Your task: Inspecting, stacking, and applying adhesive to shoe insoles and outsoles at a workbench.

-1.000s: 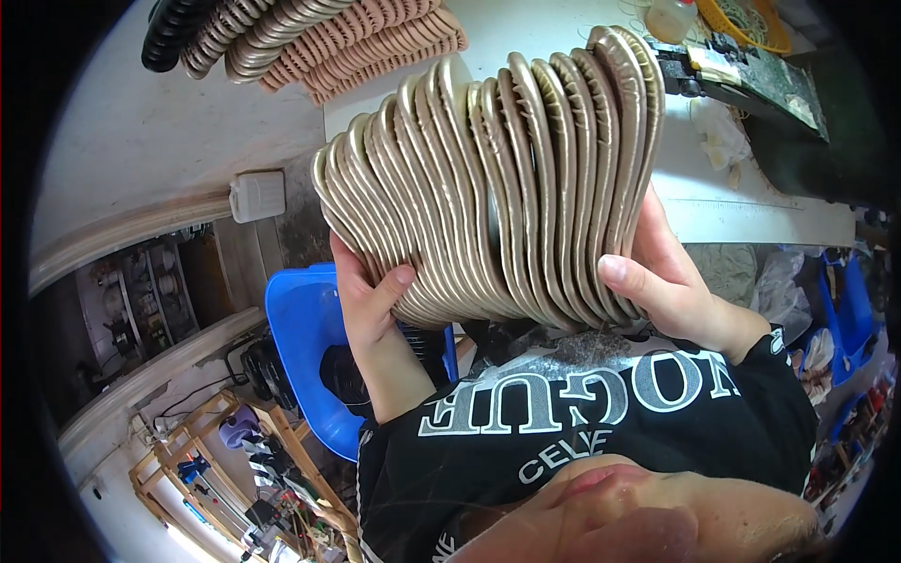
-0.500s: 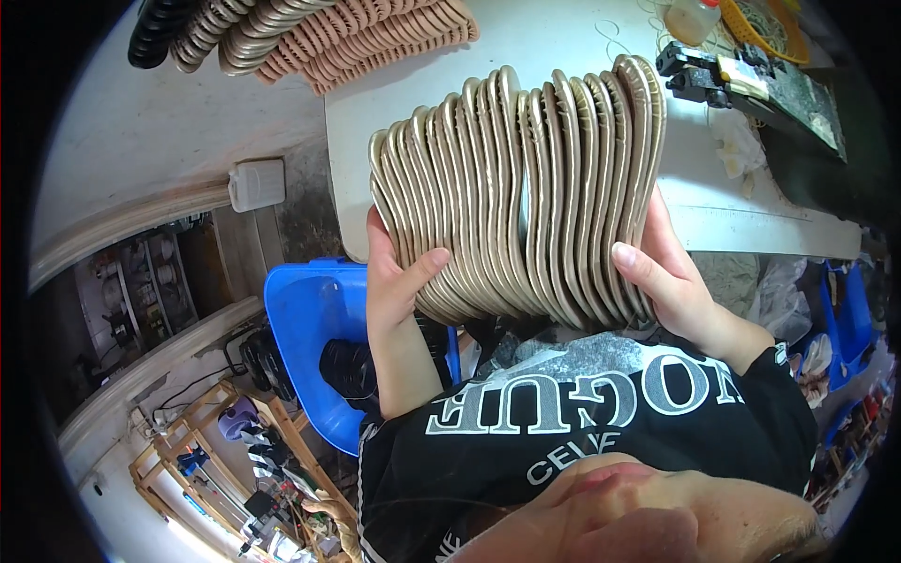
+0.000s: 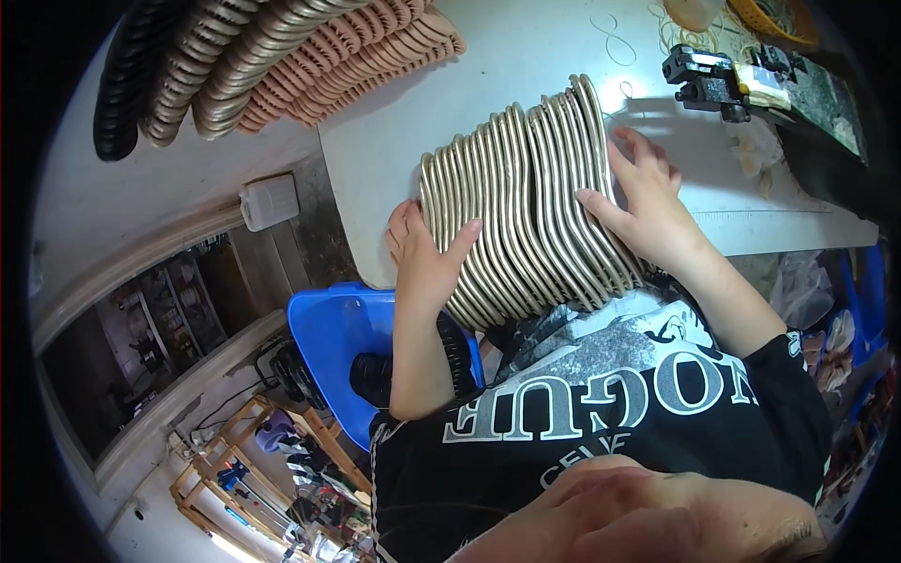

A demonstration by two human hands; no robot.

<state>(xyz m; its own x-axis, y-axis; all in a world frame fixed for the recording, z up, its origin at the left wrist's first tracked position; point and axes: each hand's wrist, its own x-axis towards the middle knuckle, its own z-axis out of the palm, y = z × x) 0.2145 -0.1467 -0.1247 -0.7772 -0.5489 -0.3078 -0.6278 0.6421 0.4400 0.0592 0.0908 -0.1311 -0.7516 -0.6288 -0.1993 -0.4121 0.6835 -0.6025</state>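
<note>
Left hand [image 3: 427, 263]: curled round the row's left end, thumb on top
Right hand [image 3: 652, 211]: half-open, fingers spread, thumb against the right end
Gold row [image 3: 511, 206]: packed strips, between both hands, on the white table [image 3: 375, 159], reaching its near edge
Blue bin [image 3: 324, 310]: beside the left forearm
Pink rows [image 3: 366, 66]: far left
Black fixture [image 3: 709, 84]: far right
</note>
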